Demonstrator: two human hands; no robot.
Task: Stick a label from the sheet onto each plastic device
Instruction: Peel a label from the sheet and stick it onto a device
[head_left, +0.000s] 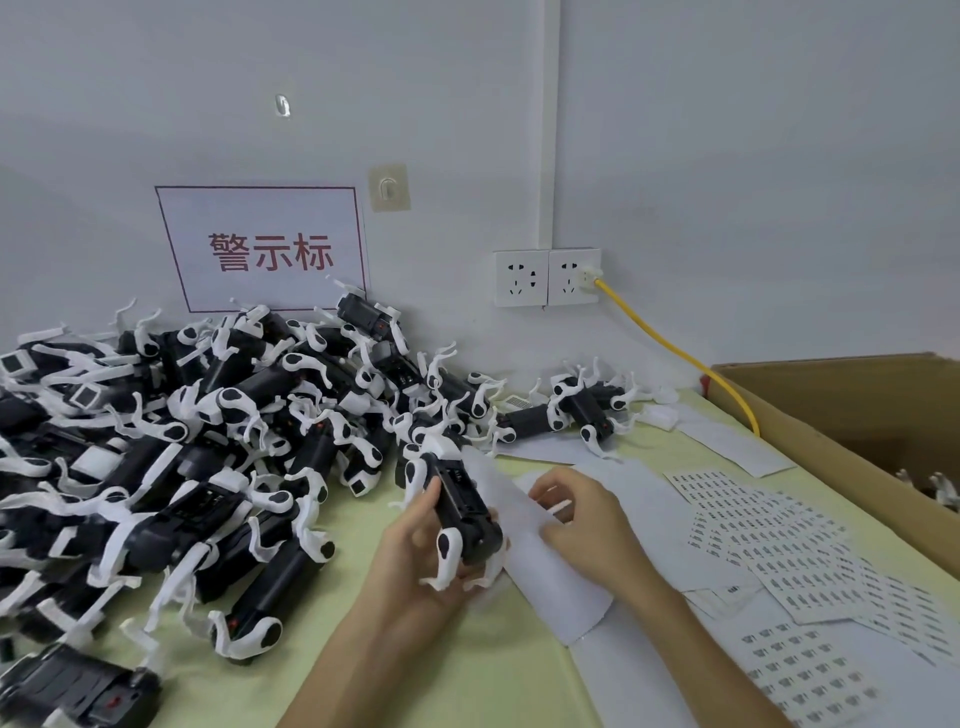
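Note:
My left hand (415, 545) grips a black plastic device with white legs (462, 512), holding it above the green table. My right hand (582, 525) sits just right of it, its fingers curled onto a curved white backing sheet (545, 571) that bends up between the hands. A small white strip shows under the right fingers; I cannot tell if it is a label. Label sheets (769, 540) printed with several small dark marks lie flat to the right. A big pile of like devices (208, 441) fills the left side.
An open cardboard box (852, 415) stands at the right edge. A yellow cable (675, 353) runs from the wall sockets (548, 278) towards the box. A sign with red characters (265, 249) hangs on the wall behind the pile. Blank white sheets (727, 441) lie near the wall.

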